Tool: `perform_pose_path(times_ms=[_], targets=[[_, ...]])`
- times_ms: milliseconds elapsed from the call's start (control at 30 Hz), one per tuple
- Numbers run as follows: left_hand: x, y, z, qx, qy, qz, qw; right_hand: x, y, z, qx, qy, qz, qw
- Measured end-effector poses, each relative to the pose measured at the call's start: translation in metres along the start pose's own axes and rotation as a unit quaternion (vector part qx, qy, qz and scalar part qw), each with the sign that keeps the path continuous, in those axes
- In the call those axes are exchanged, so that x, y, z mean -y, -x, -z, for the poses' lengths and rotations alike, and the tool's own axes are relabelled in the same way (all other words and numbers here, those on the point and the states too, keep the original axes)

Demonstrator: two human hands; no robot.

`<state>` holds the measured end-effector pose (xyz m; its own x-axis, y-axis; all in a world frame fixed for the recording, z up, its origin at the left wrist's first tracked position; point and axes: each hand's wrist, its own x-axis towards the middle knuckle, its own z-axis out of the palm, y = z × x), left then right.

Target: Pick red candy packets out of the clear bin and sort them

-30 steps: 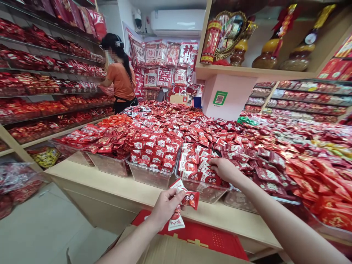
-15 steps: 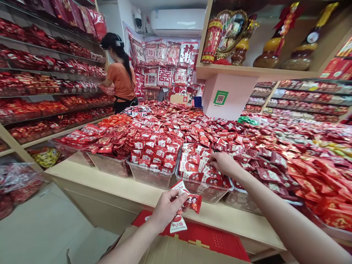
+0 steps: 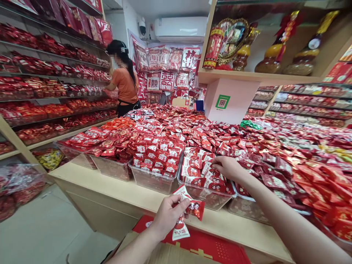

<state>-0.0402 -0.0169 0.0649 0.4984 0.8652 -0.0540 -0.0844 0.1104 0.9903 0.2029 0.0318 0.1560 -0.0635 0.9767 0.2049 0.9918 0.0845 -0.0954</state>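
Fingers [image 3: 183, 204] of the left hand [image 3: 167, 217], in the head view, pinch a few red-and-white packets [image 3: 197, 210] just in front of a clear bin [image 3: 210, 200] on the counter [image 3: 110, 184]. The right hand [image 3: 227, 168] is over that bin, bent fingers down at the matching packets [image 3: 191, 171] inside; whether they grip one, I cannot tell.

Packets [image 3: 158, 156] in bins [image 3: 152, 181] on the counter [image 3: 110, 185] — shelves [image 3: 55, 98] left, cabinet [image 3: 258, 76] above right
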Motion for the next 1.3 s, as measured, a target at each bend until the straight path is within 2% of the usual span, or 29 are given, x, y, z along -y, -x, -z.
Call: perform_pose_path(times_ms=[167,300,400,600,867,967,1033,1100,1133,1200,1300], targets=[[0.000,0.001,0.001,0.010,-0.003,-0.005,1.000,0.013,-0.047,-0.003,-0.012,0.017,0.046,0.999],[0.000,0.001,0.000,0.008,0.001,-0.023,1.000,0.027,-0.087,-0.016,0.011,0.050,0.107,0.993],[0.000,0.001,0.002,0.010,-0.013,-0.032,0.999,0.037,-0.104,-0.024,0.033,0.078,0.139,0.987],[0.001,0.001,0.003,0.007,-0.038,-0.019,0.999,0.039,-0.108,-0.025,0.034,0.101,0.172,0.979],[-0.005,0.002,0.001,0.004,-0.078,-0.028,0.997,0.024,-0.106,-0.027,-0.011,0.076,0.111,0.991],[-0.006,0.003,0.002,-0.003,-0.046,-0.017,0.999,0.029,-0.093,-0.020,-0.034,0.048,0.095,0.994],[-0.006,0.003,0.002,-0.018,-0.014,-0.013,1.000,0.036,-0.071,-0.011,-0.060,0.022,0.088,0.994],[-0.005,0.001,0.003,-0.042,0.016,-0.010,0.999,0.045,-0.037,-0.004,-0.072,-0.053,0.076,0.993],[-0.005,0.000,0.004,-0.055,0.030,-0.007,0.998,0.050,-0.017,-0.002,-0.060,-0.132,0.064,0.987],[-0.004,-0.001,0.005,-0.075,0.047,-0.015,0.996,0.061,0.022,-0.002,0.013,-0.275,0.044,0.960],[-0.003,-0.002,0.005,-0.079,0.026,-0.045,0.995,0.075,0.065,-0.014,0.101,-0.422,0.015,0.901]])
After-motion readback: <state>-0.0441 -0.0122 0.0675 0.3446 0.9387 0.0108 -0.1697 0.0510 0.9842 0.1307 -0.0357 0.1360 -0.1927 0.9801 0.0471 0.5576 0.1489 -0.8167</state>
